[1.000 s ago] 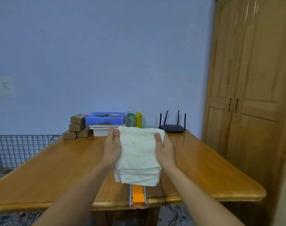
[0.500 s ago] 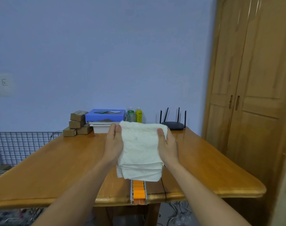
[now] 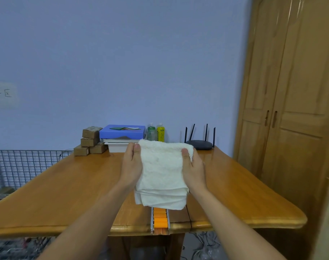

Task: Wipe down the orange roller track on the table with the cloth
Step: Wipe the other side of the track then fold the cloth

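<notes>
A folded white cloth (image 3: pixel 162 171) hangs in front of me above the wooden table (image 3: pixel 66 188). My left hand (image 3: pixel 131 166) grips its left edge and my right hand (image 3: pixel 194 169) grips its right edge, thumbs on the front face. Below the cloth's lower hem, the near end of the orange roller track (image 3: pixel 160 219) in its silver rails shows at the table's front edge. The cloth hides the rest of the track.
At the table's far edge stand stacked brown boxes (image 3: pixel 90 140), a blue box on white ones (image 3: pixel 122 135), two bottles (image 3: pixel 156 133) and a black router (image 3: pixel 199 144). A wire basket (image 3: pixel 19 166) sits left; a wooden wardrobe (image 3: pixel 291 109) stands right.
Both hands have held the cloth throughout; they and the cloth sit slightly higher and a bit further over the table than a second ago, showing a little more of the track.
</notes>
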Available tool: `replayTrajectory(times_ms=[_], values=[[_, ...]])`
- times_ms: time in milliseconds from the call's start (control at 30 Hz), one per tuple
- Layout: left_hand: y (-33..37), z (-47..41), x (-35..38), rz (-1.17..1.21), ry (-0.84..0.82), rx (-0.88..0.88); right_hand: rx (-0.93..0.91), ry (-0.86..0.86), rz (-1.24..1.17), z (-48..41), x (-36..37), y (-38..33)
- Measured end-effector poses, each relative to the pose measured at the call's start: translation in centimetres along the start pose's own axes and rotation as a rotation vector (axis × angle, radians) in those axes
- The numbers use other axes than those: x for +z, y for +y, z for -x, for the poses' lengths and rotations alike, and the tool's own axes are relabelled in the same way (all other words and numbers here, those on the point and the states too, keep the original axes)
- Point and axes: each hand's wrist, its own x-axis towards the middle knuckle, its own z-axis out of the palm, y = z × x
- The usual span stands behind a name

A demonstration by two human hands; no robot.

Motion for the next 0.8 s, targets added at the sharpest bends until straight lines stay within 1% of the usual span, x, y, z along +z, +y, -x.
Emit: replayTrajectory(times_ms=[100, 200, 300, 367, 433, 500, 600, 733, 800], values=[[-0.7, -0.5, 0.2, -0.037, -0.033, -0.062, 0.006, 0.043, 0.003, -0.1, 0.4, -0.4], [-0.8, -0.9, 0.8, -0.097, -0.049, -0.104, -0.044, 0.054, 0.084, -0.5, 0.7, -1.2], [-0.2, -1.0, 1.7, -0.235, 0.000, -0.061, -0.086, 0.078, 0.205, -0.8, 0.7, -2.0], [0.5, -0.6, 2.7, -0.279, -0.020, -0.022, -0.092, 0.104, 0.272, -0.9, 1.0, -2.7], [1.5, 0.0, 3.7, -0.267, -0.066, 0.005, -0.112, 0.130, 0.316, -1.1, 1.5, -3.3], [2.6, 0.6, 4.5, -0.185, -0.124, -0.001, -0.131, 0.152, 0.336, -1.2, 1.9, -3.9], [3.5, 1.2, 5.4, 0.053, -0.215, -0.067, -0.164, 0.165, 0.383, -1.3, 2.3, -4.2], [4.8, 1.6, 6.3, 0.282, -0.230, -0.201, -0.230, 0.145, 0.417, -0.8, 3.0, -4.8], [5.6, 1.8, 6.5, 0.341, -0.239, -0.191, -0.242, 0.092, 0.372, 0.0, 3.1, -5.2]])
